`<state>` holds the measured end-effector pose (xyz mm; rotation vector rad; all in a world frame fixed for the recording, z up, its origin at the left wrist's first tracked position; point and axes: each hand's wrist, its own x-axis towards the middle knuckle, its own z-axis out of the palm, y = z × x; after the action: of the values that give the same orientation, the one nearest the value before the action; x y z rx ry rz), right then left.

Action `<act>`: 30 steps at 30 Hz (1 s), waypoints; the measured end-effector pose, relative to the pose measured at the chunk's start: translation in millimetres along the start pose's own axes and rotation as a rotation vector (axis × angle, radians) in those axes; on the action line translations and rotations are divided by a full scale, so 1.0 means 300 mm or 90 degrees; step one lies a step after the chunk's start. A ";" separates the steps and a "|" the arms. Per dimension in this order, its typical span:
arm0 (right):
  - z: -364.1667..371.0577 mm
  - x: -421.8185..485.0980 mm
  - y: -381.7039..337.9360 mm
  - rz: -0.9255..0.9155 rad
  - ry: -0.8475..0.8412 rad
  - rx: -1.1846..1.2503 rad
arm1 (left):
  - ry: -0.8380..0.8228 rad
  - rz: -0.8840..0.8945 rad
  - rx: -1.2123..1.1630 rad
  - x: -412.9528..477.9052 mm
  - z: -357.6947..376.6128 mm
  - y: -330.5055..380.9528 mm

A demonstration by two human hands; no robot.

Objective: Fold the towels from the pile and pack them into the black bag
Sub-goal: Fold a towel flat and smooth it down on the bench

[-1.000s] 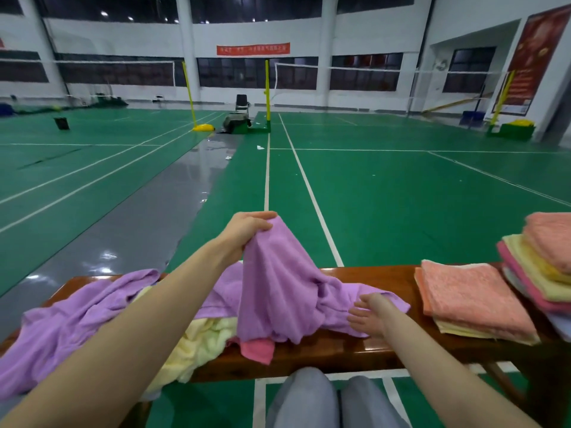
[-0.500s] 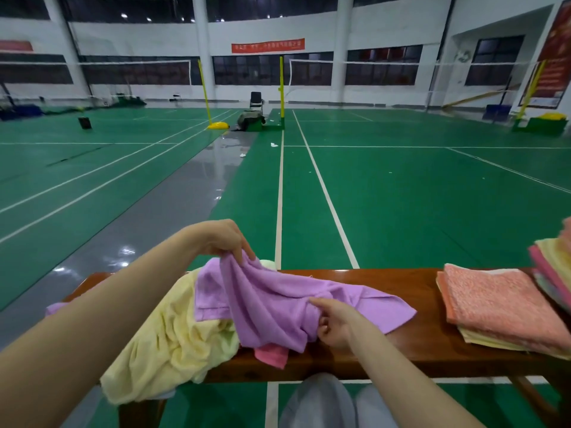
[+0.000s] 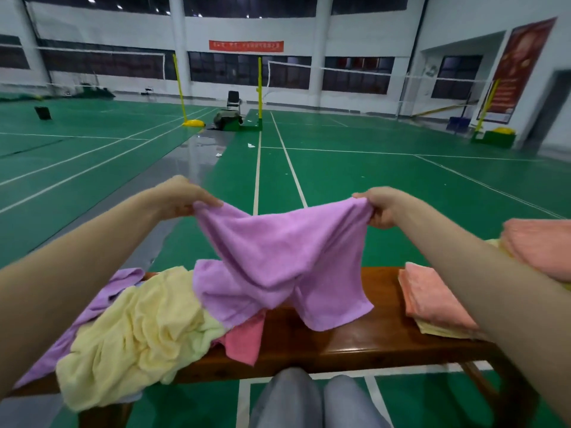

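Purple towel: held up above the surface, stretched between both hands by its top edge; the middle sags and the lower corners trail onto the wood and onto the pile.

Left hand: fingers curled over the towel's left top corner, gripping it.

Right hand: fingers pinching the towel's right top corner, gripping it.

Pile of unfolded towels, left end of the surface: a crumpled yellow towel hanging over the near edge, a second purple towel beneath and behind it, and a pink towel poking out from under at the near edge.

Folded stack, right end of the surface: a salmon towel on top, a pale yellow one below it.

Second stack, far right, partly cut off by the picture's edge: salmon on top.

Knees in grey trousers: at the near edge, below the surface.

Setting: green court floor with white lines, yellow net posts.

Writing: red banner on the far wall and a red poster at right, lettering too small to read.
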<state>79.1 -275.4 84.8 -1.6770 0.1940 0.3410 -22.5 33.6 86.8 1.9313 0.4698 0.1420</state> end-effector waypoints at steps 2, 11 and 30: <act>-0.049 -0.044 -0.102 0.003 -0.032 -0.085 | 0.030 0.028 -0.163 0.001 0.011 0.053; -0.244 -0.215 -0.274 0.004 -0.267 -0.230 | 0.072 0.109 -0.331 -0.012 -0.033 0.192; -0.243 -0.073 -0.137 -0.214 0.116 -0.085 | 0.087 0.067 0.066 -0.004 0.000 0.112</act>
<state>79.9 -343.4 138.4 -1.8375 0.0217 -0.0528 -14.9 22.0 117.5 2.0572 0.4735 0.3251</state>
